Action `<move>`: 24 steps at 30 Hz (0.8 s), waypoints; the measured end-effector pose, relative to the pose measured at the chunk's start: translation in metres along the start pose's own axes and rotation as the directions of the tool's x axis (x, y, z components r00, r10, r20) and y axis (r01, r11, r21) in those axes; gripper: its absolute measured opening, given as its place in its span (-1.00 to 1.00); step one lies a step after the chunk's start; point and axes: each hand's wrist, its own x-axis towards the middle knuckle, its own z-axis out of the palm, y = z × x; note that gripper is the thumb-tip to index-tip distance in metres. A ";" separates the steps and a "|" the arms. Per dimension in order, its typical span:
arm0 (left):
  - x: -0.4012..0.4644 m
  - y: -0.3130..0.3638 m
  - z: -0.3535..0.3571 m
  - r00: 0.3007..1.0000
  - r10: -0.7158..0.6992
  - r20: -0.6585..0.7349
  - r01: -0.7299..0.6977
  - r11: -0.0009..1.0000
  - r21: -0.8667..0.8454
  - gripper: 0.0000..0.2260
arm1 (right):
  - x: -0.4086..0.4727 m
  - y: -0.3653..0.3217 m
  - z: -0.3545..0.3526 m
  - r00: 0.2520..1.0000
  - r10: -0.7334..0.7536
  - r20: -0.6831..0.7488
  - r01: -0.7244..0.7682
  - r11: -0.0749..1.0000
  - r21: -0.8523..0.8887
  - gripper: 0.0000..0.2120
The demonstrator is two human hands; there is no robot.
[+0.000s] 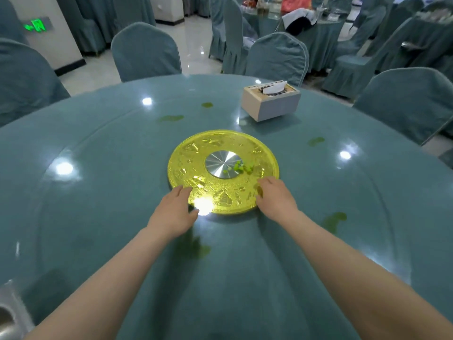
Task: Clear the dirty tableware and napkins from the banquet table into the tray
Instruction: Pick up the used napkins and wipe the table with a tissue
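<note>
Table [98, 204]: round banquet table, teal cloth under a glass top, fills most of the head view; ceiling lights glare off the glass.
Gold disc [220, 153]: round embossed yellow-gold plate at table centre, lying flat; silver metal hub [221, 164] in its middle.
Green scraps [241, 167]: small chopped bits on right edge of the hub, spilling onto the gold.
Green smears: several wet-looking patches on the glass, e.g. one [334, 218] near right of disc, one [171, 118] beyond it, one [316, 141] far right.
Left hand [175, 212]: palm down, fingers straight and loose, fingertips at near-left rim of the gold disc, touching or just over it; cannot tell which. Grips nothing.
Right hand [275, 198]: palm down at near-right rim of disc, fingers slightly bent over the edge; contact looks likely, no clear grasp.
Hands: apart, one each side of the disc's near edge, bare forearms reaching in from bottom of view.
Tissue box [269, 104]: beige and grey, far right of disc, well apart, white tissue sticking out top.
Tray [9, 312]: metal edge at bottom-left corner, blurred, contents not visible.
Chairs [144, 52]: teal-covered, ringing the far side.
Exit sign [36, 24]: green, on wall upper left.
</note>
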 end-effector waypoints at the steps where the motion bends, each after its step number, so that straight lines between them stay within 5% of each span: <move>1: 0.009 0.002 0.001 1.000 -0.002 -0.009 0.002 1.000 0.009 -0.44 | 0.013 -0.001 -0.001 1.000 0.014 -0.002 -0.014 1.000 0.000 -0.55; 9: 0.059 0.022 0.017 0.992 0.088 -0.087 -0.082 0.994 0.070 -0.53 | 0.089 -0.012 0.003 0.995 -0.081 0.063 0.087 0.990 -0.110 -0.41; 17: 0.093 0.044 0.040 0.984 0.142 -0.107 -0.135 0.988 0.068 -0.50 | 0.087 -0.001 0.022 0.926 -0.376 -0.032 0.363 0.909 -0.204 -0.60; 24: 0.117 0.070 0.054 0.974 0.200 -0.107 -0.187 0.975 0.118 -0.58 | 0.075 0.003 0.020 0.893 -0.448 -0.048 0.434 0.883 -0.177 -0.64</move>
